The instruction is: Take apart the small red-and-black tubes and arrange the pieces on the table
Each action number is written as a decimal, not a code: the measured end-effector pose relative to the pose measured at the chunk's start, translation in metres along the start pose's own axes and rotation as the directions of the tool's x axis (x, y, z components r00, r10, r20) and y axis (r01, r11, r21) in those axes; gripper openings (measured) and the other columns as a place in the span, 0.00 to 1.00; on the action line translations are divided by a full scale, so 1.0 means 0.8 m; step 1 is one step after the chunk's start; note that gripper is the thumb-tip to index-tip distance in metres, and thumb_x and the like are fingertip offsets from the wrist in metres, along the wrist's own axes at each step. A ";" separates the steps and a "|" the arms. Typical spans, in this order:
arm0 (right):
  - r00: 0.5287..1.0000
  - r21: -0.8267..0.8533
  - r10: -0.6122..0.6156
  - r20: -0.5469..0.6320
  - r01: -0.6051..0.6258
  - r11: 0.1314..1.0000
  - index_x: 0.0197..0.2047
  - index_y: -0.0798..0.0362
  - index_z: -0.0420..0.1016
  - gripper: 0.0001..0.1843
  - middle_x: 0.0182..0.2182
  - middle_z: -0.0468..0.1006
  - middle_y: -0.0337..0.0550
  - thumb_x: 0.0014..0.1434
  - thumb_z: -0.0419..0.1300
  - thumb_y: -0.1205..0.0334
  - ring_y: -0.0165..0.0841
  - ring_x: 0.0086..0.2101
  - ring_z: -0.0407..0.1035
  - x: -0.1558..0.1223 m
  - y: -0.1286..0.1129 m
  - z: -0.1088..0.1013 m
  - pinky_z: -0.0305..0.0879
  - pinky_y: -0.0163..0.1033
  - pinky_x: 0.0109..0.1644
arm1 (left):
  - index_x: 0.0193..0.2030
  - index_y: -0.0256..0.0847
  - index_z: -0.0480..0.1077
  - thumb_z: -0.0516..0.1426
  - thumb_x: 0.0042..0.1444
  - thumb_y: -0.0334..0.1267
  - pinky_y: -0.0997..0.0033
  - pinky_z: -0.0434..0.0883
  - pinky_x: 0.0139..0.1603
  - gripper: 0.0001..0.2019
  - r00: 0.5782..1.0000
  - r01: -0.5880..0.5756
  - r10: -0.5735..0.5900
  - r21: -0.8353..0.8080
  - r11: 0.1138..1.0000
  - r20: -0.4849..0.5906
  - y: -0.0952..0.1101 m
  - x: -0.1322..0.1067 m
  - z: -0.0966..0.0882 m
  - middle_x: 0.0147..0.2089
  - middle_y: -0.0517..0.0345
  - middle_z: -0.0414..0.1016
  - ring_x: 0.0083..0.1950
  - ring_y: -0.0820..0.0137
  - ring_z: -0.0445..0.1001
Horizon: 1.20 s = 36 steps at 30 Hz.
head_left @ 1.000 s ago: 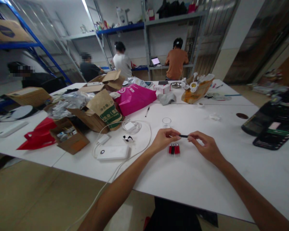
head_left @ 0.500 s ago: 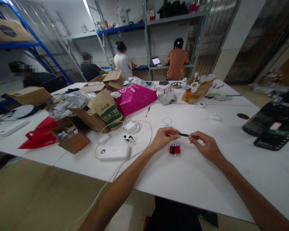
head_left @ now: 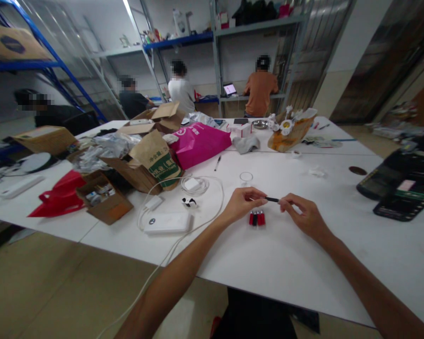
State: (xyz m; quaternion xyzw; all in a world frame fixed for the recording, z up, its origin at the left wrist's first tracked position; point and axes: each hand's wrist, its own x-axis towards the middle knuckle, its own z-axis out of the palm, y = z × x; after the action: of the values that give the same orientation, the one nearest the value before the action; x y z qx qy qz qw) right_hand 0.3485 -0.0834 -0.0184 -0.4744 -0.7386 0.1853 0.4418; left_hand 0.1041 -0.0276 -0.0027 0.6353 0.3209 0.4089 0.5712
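Note:
A slim black rod [head_left: 272, 199] is held level between my two hands, just above the white table; its exact kind is too small to tell. Its left end is pinched by the thumb and fingertips of my left hand [head_left: 243, 203]. At the opposite end, the fingertips of my right hand [head_left: 305, 214] are pinched on it. Right below the rod, a row of several small red and black cylinders [head_left: 256, 218] with silvery tops rests on the table. Behind my left hand is a clear round container [head_left: 246, 177], its rim visible.
Left of my hands lie a white power bank [head_left: 167, 222], looped white cables [head_left: 194, 186] and a black pen [head_left: 217, 163]. Farther back are a magenta bag [head_left: 201, 143] and open cardboard boxes [head_left: 104, 200]. A black device [head_left: 403, 195] occupies the right side. Several people sit beyond the table.
The view has shifted very slightly. Both hands keep their pinch on the black rod, and a little more of it shows next to my left fingertips.

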 end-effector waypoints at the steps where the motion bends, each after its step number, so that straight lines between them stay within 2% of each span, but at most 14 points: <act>1: 1.000 0.000 0.005 -0.003 -0.005 1.000 0.37 0.49 0.77 0.15 0.32 0.78 0.39 0.74 0.60 0.50 0.32 0.34 0.74 0.000 0.000 0.000 0.69 0.40 0.44 | 0.44 0.35 0.84 0.74 0.52 0.47 0.74 0.70 0.33 0.19 1.000 0.001 -0.001 -0.006 1.000 0.000 0.000 0.000 0.000 0.36 0.52 0.83 0.32 0.73 0.76; 3: 0.999 0.012 0.014 -0.031 -0.014 1.000 0.43 0.48 0.78 0.11 0.35 0.79 0.39 0.72 0.63 0.50 0.33 0.35 0.75 -0.001 0.002 0.001 0.70 0.40 0.44 | 0.44 0.35 0.84 0.74 0.53 0.48 0.73 0.72 0.35 0.19 1.000 0.006 -0.006 -0.022 1.000 0.001 0.000 0.000 0.001 0.36 0.51 0.83 0.33 0.71 0.78; 6: 0.998 0.035 0.007 -0.055 -0.005 0.999 0.50 0.47 0.78 0.12 0.37 0.80 0.40 0.70 0.66 0.50 0.34 0.36 0.75 -0.001 0.006 0.002 0.72 0.41 0.45 | 0.44 0.34 0.84 0.74 0.53 0.48 0.71 0.75 0.38 0.19 1.000 0.015 -0.015 -0.045 0.999 0.006 0.001 -0.001 0.001 0.36 0.50 0.84 0.35 0.70 0.80; 10: 0.999 0.059 -0.003 -0.042 0.005 0.998 0.45 0.48 0.79 0.09 0.34 0.79 0.39 0.71 0.65 0.52 0.33 0.35 0.75 -0.001 0.005 0.001 0.71 0.41 0.45 | 0.44 0.34 0.84 0.75 0.53 0.48 0.70 0.75 0.41 0.20 0.999 0.030 -0.028 -0.074 0.997 0.029 0.000 -0.002 0.001 0.37 0.48 0.85 0.36 0.69 0.81; 15: 0.998 0.111 0.048 -0.039 -0.043 0.993 0.41 0.49 0.78 0.11 0.32 0.78 0.39 0.71 0.65 0.51 0.33 0.34 0.75 0.000 -0.001 0.000 0.71 0.40 0.44 | 0.44 0.34 0.84 0.75 0.52 0.49 0.70 0.75 0.40 0.21 0.998 0.037 -0.035 -0.058 0.998 0.042 -0.005 -0.002 0.002 0.38 0.47 0.85 0.35 0.69 0.81; 20: 0.988 0.227 0.134 -0.073 -0.114 0.967 0.42 0.50 0.78 0.14 0.32 0.78 0.41 0.70 0.66 0.47 0.33 0.34 0.75 0.000 -0.002 0.007 0.73 0.40 0.42 | 0.45 0.34 0.84 0.74 0.54 0.51 0.70 0.74 0.38 0.21 0.997 0.030 -0.032 0.023 0.999 0.068 -0.005 -0.004 0.003 0.36 0.50 0.85 0.34 0.69 0.80; 23: 0.980 0.286 0.166 -0.112 -0.128 0.950 0.45 0.51 0.78 0.16 0.35 0.80 0.42 0.69 0.66 0.45 0.32 0.33 0.75 0.003 -0.005 0.010 0.74 0.39 0.38 | 0.46 0.37 0.85 0.72 0.57 0.50 0.69 0.76 0.43 0.18 0.993 -0.017 -0.001 0.144 0.989 0.120 0.001 -0.006 0.005 0.40 0.49 0.86 0.39 0.67 0.82; 26: 0.974 0.297 0.165 -0.155 -0.113 0.948 0.50 0.50 0.77 0.16 0.45 0.82 0.46 0.72 0.63 0.46 0.31 0.36 0.76 0.005 -0.007 0.009 0.76 0.40 0.42 | 0.48 0.39 0.86 0.69 0.62 0.50 0.67 0.77 0.49 0.17 0.988 -0.083 0.052 0.213 0.974 0.147 0.008 -0.006 0.004 0.46 0.49 0.87 0.44 0.65 0.83; 28: 0.973 0.267 0.154 -0.173 -0.104 0.958 0.51 0.50 0.76 0.16 0.48 0.83 0.47 0.73 0.61 0.46 0.34 0.41 0.78 0.005 -0.006 0.006 0.77 0.42 0.47 | 0.48 0.39 0.85 0.67 0.64 0.50 0.67 0.77 0.50 0.17 0.992 -0.109 0.091 0.217 0.970 0.090 0.011 -0.004 0.000 0.47 0.48 0.87 0.45 0.65 0.82; 30: 0.973 0.167 0.131 -0.191 -0.100 0.981 0.51 0.50 0.75 0.16 0.47 0.84 0.48 0.73 0.61 0.46 0.37 0.45 0.80 0.003 -0.003 0.000 0.78 0.44 0.50 | 0.46 0.38 0.85 0.67 0.64 0.51 0.67 0.76 0.50 0.17 0.994 -0.109 0.113 0.200 0.974 -0.011 0.012 0.000 -0.006 0.47 0.47 0.87 0.45 0.65 0.82; 33: 0.968 -0.035 0.079 -0.238 -0.090 0.995 0.54 0.50 0.75 0.18 0.45 0.84 0.48 0.72 0.62 0.44 0.39 0.45 0.81 0.000 0.003 -0.007 0.77 0.43 0.49 | 0.45 0.36 0.84 0.66 0.64 0.53 0.68 0.76 0.47 0.19 0.979 -0.096 0.116 0.125 0.987 -0.166 0.014 0.007 -0.017 0.43 0.47 0.86 0.43 0.66 0.82; 36: 0.968 -0.107 0.043 -0.247 -0.071 0.992 0.58 0.49 0.74 0.21 0.45 0.84 0.48 0.72 0.61 0.44 0.39 0.45 0.81 -0.001 0.005 -0.010 0.77 0.43 0.48 | 0.44 0.36 0.82 0.66 0.64 0.55 0.69 0.76 0.44 0.21 0.960 -0.110 0.123 0.066 0.992 -0.250 0.016 0.012 -0.027 0.40 0.48 0.85 0.41 0.67 0.81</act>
State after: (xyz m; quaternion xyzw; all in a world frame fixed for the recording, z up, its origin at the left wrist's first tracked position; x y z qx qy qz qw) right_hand 0.3576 -0.0831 -0.0169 -0.5393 -0.6741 0.0955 0.4957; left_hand 0.0882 -0.0111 0.0120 0.6101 0.3635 0.5113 0.4839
